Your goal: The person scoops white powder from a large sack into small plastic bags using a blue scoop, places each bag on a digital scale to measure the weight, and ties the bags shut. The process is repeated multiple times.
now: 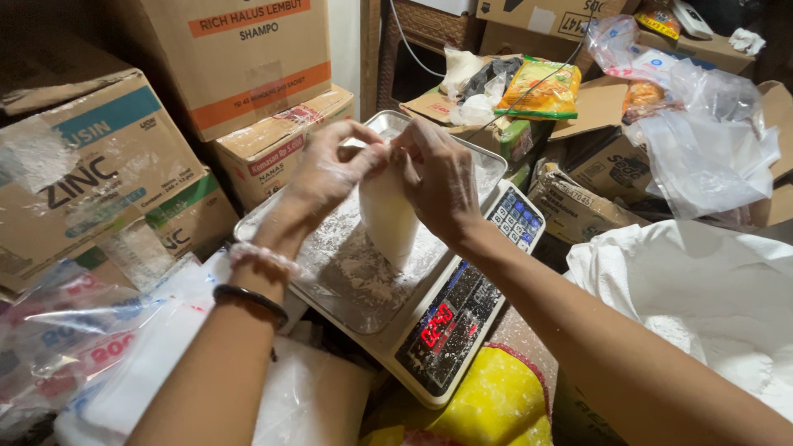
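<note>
White powder fills the small clear bag (388,216) that you hold upright over the metal tray (347,281) of the digital scale (450,326). Your left hand (326,169) pinches the bag's top edge from the left, its fingers closed narrow on the plastic and dusted with powder. Your right hand (438,177) grips the same top edge from the right, fingers curled tightly around it, so both hands meet just above the bag. The bag's lower end touches or hangs just over the tray; you cannot tell which. Loose powder lies scattered across the tray. The scale's red display (436,325) glows at the near edge, beside its keypad (516,219). Cardboard boxes (239,58) are stacked on your left, and a large white sack (710,297) sits open on your right.
</note>
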